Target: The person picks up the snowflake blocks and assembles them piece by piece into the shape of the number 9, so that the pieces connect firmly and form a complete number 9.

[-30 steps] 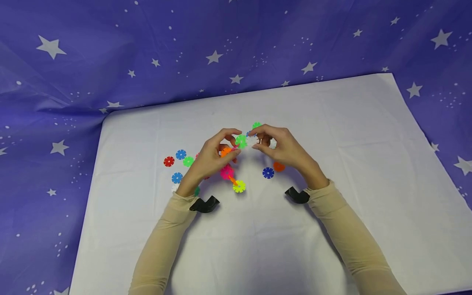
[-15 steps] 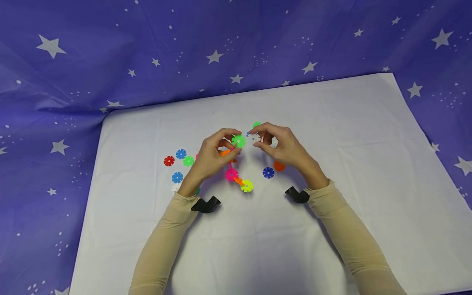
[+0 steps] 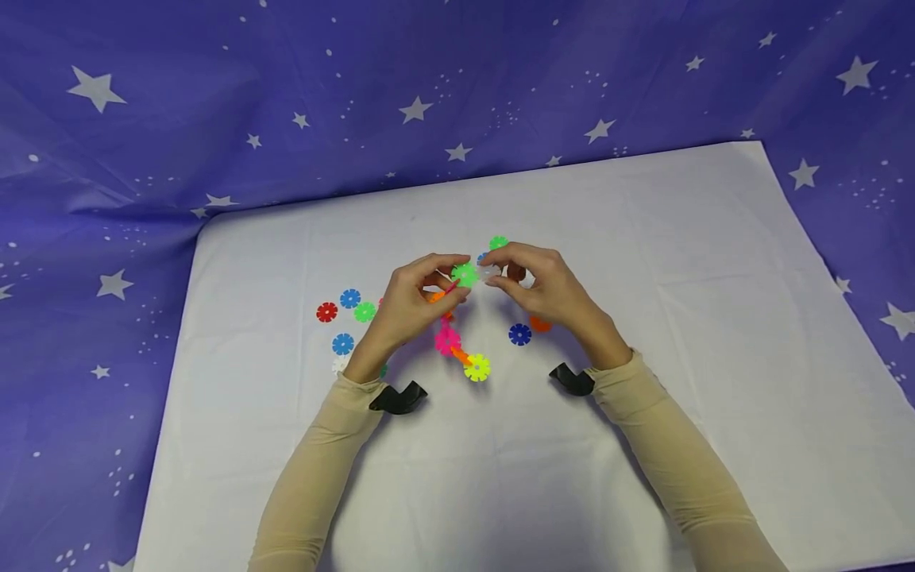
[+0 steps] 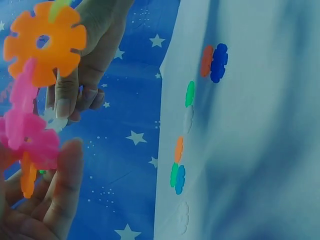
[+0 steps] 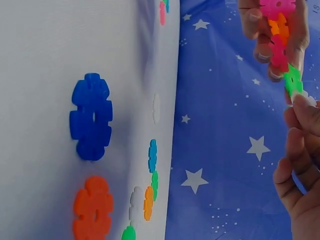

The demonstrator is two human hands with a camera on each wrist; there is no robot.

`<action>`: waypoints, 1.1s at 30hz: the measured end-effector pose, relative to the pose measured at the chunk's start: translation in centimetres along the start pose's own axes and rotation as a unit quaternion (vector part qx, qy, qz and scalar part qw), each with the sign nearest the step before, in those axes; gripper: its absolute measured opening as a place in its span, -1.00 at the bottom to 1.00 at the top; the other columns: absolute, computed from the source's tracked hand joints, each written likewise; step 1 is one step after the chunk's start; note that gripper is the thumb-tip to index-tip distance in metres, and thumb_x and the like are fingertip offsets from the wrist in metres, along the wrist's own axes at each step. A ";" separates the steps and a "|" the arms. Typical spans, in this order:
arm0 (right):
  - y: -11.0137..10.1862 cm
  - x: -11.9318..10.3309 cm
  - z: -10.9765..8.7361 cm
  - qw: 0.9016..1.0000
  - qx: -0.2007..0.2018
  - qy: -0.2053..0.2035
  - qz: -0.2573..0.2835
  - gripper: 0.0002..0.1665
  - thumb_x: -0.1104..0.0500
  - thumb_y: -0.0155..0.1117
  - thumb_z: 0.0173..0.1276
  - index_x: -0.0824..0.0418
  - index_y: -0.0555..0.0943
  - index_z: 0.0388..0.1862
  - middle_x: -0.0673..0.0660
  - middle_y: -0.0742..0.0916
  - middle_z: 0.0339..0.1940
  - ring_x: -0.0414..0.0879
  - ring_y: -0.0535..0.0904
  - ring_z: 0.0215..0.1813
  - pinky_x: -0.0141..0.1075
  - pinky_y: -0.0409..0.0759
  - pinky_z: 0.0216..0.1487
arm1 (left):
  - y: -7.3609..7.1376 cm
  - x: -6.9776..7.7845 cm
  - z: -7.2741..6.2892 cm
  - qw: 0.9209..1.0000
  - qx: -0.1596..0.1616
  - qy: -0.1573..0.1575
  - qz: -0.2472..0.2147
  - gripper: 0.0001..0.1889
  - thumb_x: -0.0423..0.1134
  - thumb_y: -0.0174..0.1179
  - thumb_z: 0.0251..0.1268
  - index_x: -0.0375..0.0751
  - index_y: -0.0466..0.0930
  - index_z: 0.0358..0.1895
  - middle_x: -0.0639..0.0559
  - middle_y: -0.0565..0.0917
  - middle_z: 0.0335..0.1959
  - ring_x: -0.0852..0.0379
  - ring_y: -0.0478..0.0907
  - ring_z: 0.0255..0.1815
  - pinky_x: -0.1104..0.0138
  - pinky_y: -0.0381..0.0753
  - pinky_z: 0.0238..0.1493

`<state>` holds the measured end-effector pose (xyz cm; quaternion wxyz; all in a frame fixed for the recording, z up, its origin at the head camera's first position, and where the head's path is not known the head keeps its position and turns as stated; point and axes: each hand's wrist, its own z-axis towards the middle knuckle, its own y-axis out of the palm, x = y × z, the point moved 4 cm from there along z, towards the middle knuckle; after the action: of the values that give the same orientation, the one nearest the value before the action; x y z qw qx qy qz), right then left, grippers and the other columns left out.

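Observation:
My left hand holds a chain of notched plastic snowflake discs, pinching it near a green disc at the upper end. Below the palm dangle pink, orange and yellow discs, joined at angles. Between thumb and index finger, my right hand pinches a white disc. Its edge meets the green disc's right side; whether their slots interlock, I cannot tell. The right wrist view shows the green disc against the right fingertips. An orange disc of the chain looms large in the left wrist view.
Loose discs lie on the white-covered table: red, blue and green ones at left, dark blue and orange at right, and a green one behind the hands. A starry purple cloth hangs behind.
The white disc has moved left from a small gap to meet the green disc, and has tilted. Compared with one second ago, the chain's yellow lower end has swung right.

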<state>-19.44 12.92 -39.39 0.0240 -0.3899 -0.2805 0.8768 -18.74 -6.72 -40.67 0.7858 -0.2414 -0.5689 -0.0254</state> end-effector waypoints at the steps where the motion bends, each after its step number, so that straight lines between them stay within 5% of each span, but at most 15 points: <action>1: 0.0 -0.1 0.2 1.000 0.000 -0.009 -0.001 -0.68 0.41 0.46 0.13 0.28 0.68 -0.10 0.07 0.70 -0.38 -0.20 0.44 -0.43 -0.38 0.43 -0.38 | -0.2 0.1 0.0 1.000 0.001 0.003 0.000 -0.56 -0.39 0.37 0.17 -0.22 0.60 0.16 -0.11 0.64 -0.17 0.09 0.72 -0.31 0.38 0.66 -0.24; 11: 0.1 -0.8 1.5 0.998 0.010 -0.055 0.025 -0.67 0.54 0.45 0.04 0.30 0.73 -0.20 0.09 0.70 -0.46 -0.20 0.45 -0.47 -0.46 0.44 -0.39 | -1.2 0.9 -0.1 1.000 -0.002 0.014 0.019 -0.56 -0.40 0.39 0.15 -0.33 0.61 0.14 -0.08 0.66 -0.31 0.11 0.69 -0.37 0.36 0.69 -0.19; 21: 0.8 -1.2 0.4 0.998 0.036 -0.036 0.031 -0.72 0.55 0.44 0.04 0.30 0.76 -0.27 0.10 0.76 -0.45 -0.21 0.45 -0.50 -0.45 0.45 -0.42 | -0.7 1.2 -0.6 0.997 -0.001 0.064 0.037 -0.59 -0.40 0.38 0.16 -0.40 0.62 0.11 -0.08 0.67 -0.32 0.15 0.62 -0.40 0.37 0.70 -0.24; 29: 1.0 -1.7 -0.4 0.997 0.048 -0.038 0.049 -0.73 0.57 0.43 0.03 0.29 0.75 -0.33 0.08 0.70 -0.56 -0.21 0.43 -0.52 -0.47 0.41 -0.44 | -0.1 1.5 -1.0 0.996 -0.025 0.067 0.045 -0.57 -0.42 0.37 0.16 -0.35 0.61 0.14 -0.03 0.65 -0.31 0.23 0.53 -0.52 0.40 0.68 -0.34; 33: 1.3 -1.5 -0.5 0.996 0.054 -0.036 0.057 -0.69 0.59 0.43 0.00 0.30 0.75 -0.31 0.10 0.70 -0.55 -0.20 0.42 -0.52 -0.47 0.39 -0.45 | -0.2 1.5 -1.1 0.996 -0.025 0.061 0.064 -0.59 -0.38 0.37 0.18 -0.34 0.62 0.13 -0.03 0.66 -0.31 0.21 0.56 -0.43 0.40 0.68 -0.22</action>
<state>-17.79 11.67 -39.28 -0.0154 -0.3714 -0.2112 0.9040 -17.30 -7.03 -39.47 0.8129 -0.2954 -0.5019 -0.0039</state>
